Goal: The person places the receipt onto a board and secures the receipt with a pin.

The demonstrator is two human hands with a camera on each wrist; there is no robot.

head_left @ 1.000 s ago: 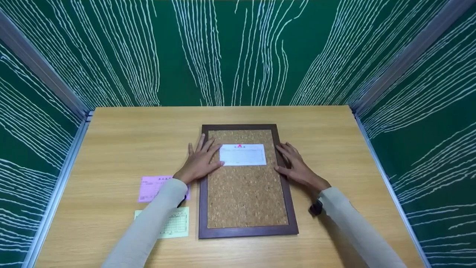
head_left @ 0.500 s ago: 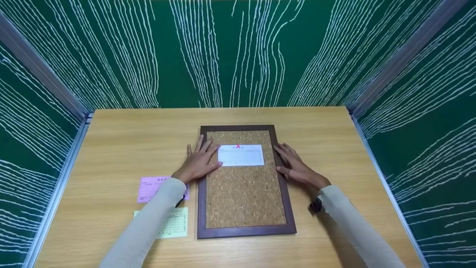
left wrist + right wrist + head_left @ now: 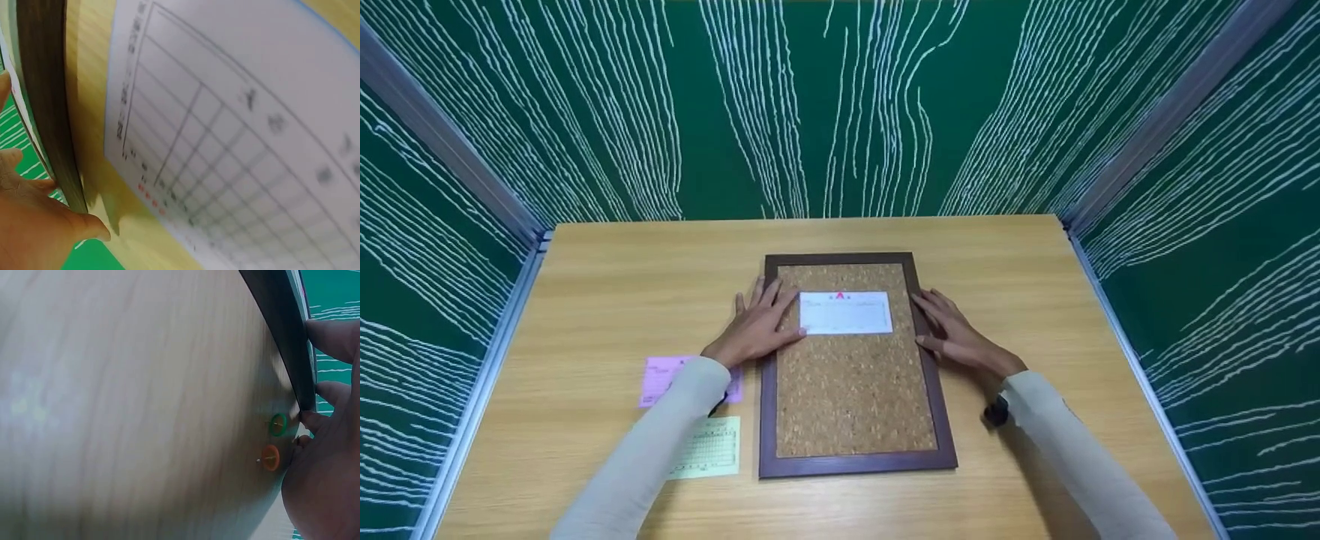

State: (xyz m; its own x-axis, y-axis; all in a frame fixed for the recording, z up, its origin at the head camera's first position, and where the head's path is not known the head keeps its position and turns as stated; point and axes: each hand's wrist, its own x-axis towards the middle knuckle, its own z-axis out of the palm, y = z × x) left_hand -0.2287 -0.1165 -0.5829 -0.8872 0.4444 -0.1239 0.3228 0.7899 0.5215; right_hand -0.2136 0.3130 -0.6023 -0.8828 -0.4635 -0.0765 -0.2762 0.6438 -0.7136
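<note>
A dark-framed cork board (image 3: 855,397) lies flat on the wooden tabletop (image 3: 607,300), its long sides running away from the person. On the upper part of the cork sits a white printed slip (image 3: 846,315), with a small red piece (image 3: 840,295) at the middle of its top edge. The left hand (image 3: 754,326) is spread and grasps nothing; it rests across the board's left edge, fingers reaching onto the cork, thumb tip at the slip's lower left corner. The right hand (image 3: 961,339), also relaxed rather than clenched, touches the frame's right side with its fingertips and thumb. Beside it, in the right wrist view, a green thumbtack (image 3: 278,424) and an orange thumbtack (image 3: 270,458) are on the tabletop close to the frame. Left of the board lie a purple slip (image 3: 660,379) and, nearer the person, a green slip (image 3: 716,446) with a printed grid, both partly covered by the left sleeve (image 3: 649,450).
</note>
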